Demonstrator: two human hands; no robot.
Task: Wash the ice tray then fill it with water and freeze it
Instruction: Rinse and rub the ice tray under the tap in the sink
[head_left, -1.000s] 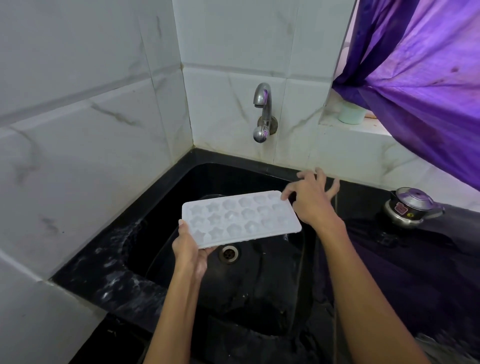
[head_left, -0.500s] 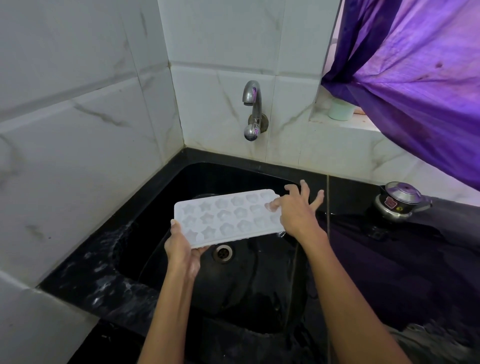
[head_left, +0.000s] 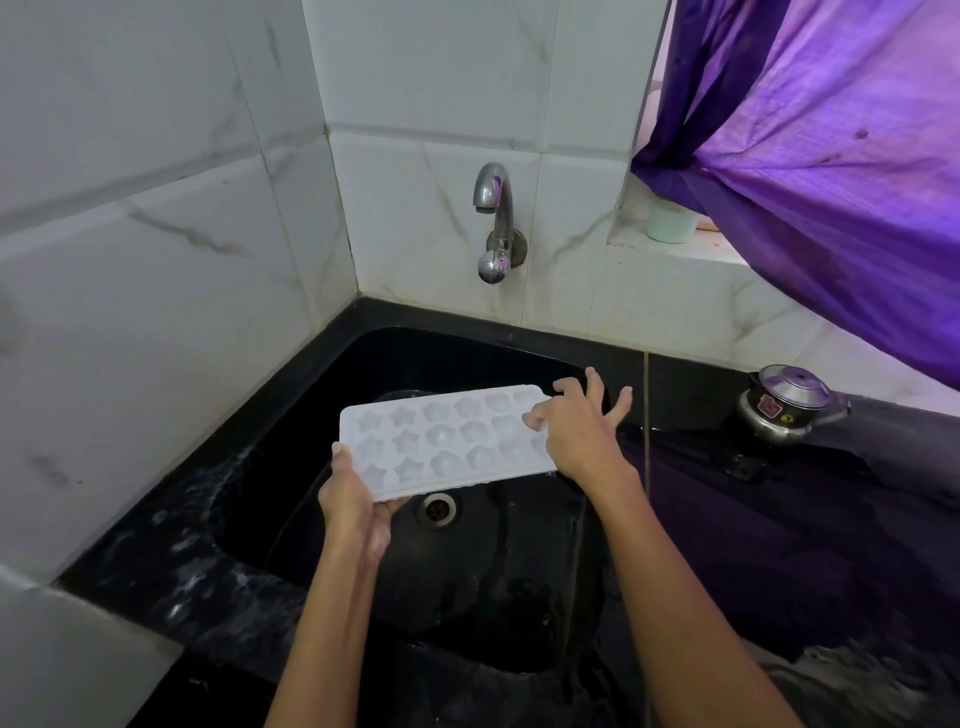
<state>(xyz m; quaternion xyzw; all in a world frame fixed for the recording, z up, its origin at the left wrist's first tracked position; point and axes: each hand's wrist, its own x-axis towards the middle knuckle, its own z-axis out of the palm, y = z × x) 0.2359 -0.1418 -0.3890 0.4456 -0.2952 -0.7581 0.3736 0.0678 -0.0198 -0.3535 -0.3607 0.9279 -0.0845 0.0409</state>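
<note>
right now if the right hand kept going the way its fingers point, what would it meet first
Probably the black sink's back rim, then the white marble-tiled wall behind it. The right hand rests on the white plastic ice tray, fingers pointing away and slightly up; depth is uncertain.

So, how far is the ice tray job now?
Early stage. The left hand grips the ice tray over the black sink, and the right hand rubs its far cells with the fingers. No water runs from the tap. Rinsing, filling and freezing are all left.
</note>
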